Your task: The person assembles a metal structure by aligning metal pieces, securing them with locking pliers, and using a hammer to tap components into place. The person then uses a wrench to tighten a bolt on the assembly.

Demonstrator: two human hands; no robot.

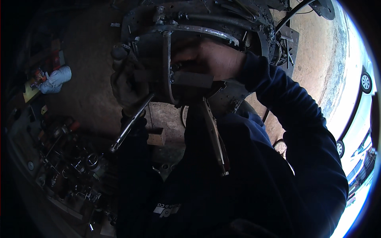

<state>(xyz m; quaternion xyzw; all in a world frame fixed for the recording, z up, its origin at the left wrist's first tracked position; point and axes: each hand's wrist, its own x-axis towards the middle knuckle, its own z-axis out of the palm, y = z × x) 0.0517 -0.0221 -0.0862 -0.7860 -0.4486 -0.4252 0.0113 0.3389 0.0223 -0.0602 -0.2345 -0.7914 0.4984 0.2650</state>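
A welded metal frame [167, 47] of curved bars lies on a dark work surface in front of me. My left hand [130, 85], in a dark glove, is at the frame's left side with its fingers bent; deep shadow hides what they grip. My bare right hand [214, 59] reaches in from the right, fingers curled behind the upright curved bar. Their tips are too dark to make out. Below it a dark flat metal piece [193, 79] crosses beside that bar. Locking pliers [133, 123] stick out near my left wrist, and a second pair of pliers [216, 139] points toward my body.
A dark pipe [222, 20] runs along the far side of the work surface. Cluttered tools and parts [75, 162] lie at lower left. A person's pale sleeve [57, 80] shows at far left. A small box [156, 136] is on the floor; a white car [359, 103] stands outside at right.
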